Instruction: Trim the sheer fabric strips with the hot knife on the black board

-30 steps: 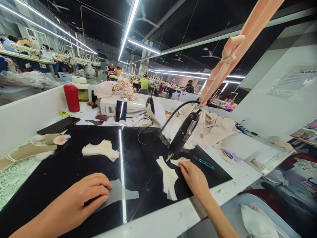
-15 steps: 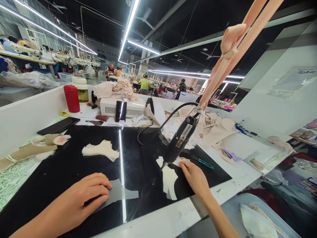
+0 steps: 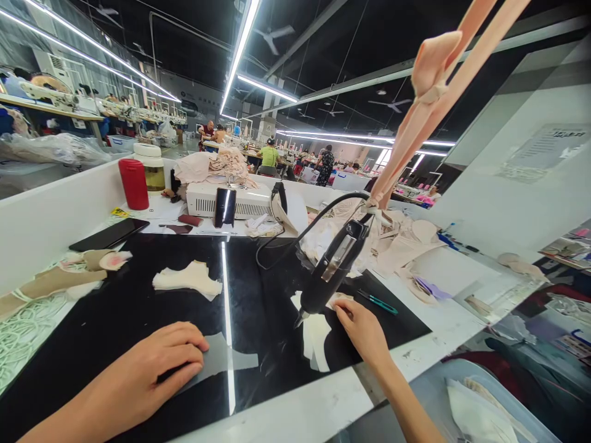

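Note:
On the black work surface (image 3: 120, 295), my left hand (image 3: 152, 369) rests palm down with loosely bent fingers and the thumb apart. Its fingertips touch a thin grey translucent piece (image 3: 219, 357). My right hand (image 3: 362, 332) pinches the edge of a small beige fabric piece (image 3: 338, 299), partly covered by the fingers. Just left of that hand, a black handheld electric tool (image 3: 330, 267) with a pointed metal tip hangs at a slant from peach fabric strips (image 3: 406, 129). Beneath the tip lie cream fabric pieces (image 3: 316, 335). A small stack of cream pieces (image 3: 187, 278) sits farther back.
Teal-handled thread snips (image 3: 378, 303) lie right of the tool. At the back stand a white vented box (image 3: 207, 202), a phone (image 3: 225, 206) and a red container (image 3: 133, 183). Beige fabric (image 3: 406, 237) is heaped behind the tool; green cords (image 3: 28, 332) lie left.
The hanging tool has swung slightly, its tip shifting a little left and toward me. Both hands stay nearly still. A person in the background has moved left.

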`<state>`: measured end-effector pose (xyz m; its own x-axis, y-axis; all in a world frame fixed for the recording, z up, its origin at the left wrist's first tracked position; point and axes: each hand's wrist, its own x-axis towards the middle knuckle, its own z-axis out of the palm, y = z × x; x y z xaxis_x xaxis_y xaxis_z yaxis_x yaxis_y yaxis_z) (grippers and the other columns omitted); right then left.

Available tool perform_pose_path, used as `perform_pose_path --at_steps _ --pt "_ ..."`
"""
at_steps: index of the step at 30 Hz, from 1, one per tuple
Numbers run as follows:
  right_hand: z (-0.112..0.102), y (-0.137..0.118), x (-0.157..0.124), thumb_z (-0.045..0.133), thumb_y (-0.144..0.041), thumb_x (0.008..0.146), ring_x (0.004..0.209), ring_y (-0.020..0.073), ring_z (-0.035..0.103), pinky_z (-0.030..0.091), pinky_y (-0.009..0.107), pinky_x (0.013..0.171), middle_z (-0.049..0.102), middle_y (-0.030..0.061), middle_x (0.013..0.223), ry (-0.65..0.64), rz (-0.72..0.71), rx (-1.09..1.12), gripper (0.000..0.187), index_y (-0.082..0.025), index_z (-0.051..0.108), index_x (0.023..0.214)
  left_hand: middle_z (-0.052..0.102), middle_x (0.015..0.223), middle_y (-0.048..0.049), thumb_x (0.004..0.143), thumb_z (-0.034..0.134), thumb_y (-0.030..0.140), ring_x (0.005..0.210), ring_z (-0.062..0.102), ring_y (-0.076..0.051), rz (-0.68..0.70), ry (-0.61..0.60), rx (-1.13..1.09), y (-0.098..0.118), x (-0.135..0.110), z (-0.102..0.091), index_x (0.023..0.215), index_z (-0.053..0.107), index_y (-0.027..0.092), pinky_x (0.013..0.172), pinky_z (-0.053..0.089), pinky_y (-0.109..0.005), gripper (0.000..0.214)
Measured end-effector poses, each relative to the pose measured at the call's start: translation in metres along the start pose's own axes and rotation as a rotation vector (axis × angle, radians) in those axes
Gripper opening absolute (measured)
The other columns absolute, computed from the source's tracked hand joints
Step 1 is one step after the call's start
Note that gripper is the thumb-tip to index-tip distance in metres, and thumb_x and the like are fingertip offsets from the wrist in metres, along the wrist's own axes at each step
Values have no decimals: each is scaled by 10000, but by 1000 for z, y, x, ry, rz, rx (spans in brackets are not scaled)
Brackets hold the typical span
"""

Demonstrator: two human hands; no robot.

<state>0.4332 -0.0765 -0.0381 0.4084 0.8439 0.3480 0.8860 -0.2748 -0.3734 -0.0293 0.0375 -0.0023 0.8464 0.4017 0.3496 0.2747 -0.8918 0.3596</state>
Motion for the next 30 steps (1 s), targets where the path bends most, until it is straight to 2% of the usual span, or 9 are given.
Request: perform_pose_path --at_steps 6,14,19,23,27,30 --pt "1 1 0 692 -385 1069 968 209 727 632 407 883 732 60 1141 -2 42 33 218 -183 718 1147 774 1169 18 1043 616 277 1148 716 -165 -5 -3 -11 1 -1 0 960 791 294 1013 554 -181 195" --pt "-2 -2 1 693 -387 1068 1039 227 722 619 437 940 728 70 1191 -9 101 119 219 -188 721 1157 766 1179 19 1054 595 281 1139 712 -155 -2 0 -17 0 -1 -1 955 778 287 1008 552 -181 208" --pt "0 2 1 693 -405 1066 944 206 722 631 390 865 731 53 1125 26 169 224 227 -187 723 1123 758 1169 7 1059 585 287 1123 705 -158 -28 25 -53 2 -3 6 939 775 276 1025 540 -199 225" --pt "-1 11 2 717 -414 1048 950 221 724 632 396 853 726 46 1113 167 253 371 257 -171 719 1132 757 1146 -16 1076 547 290 1150 687 -181 -83 105 -101 4 -5 12 918 771 256 1047 532 -240 277" --pt "-7 19 8 707 -415 1057 967 219 729 634 412 865 726 63 1139 377 351 585 279 -166 703 1184 765 1127 -2 1053 568 254 1125 700 -173 -14 52 -78 3 -4 10 931 771 265 1030 536 -226 237" --pt "-14 20 15 671 -437 1078 961 217 734 640 409 850 721 72 1152 532 376 763 322 -164 678 1246 761 1140 9 1056 566 246 1147 696 -167 -11 51 -56 1 -3 8 944 762 271 1039 529 -216 227"
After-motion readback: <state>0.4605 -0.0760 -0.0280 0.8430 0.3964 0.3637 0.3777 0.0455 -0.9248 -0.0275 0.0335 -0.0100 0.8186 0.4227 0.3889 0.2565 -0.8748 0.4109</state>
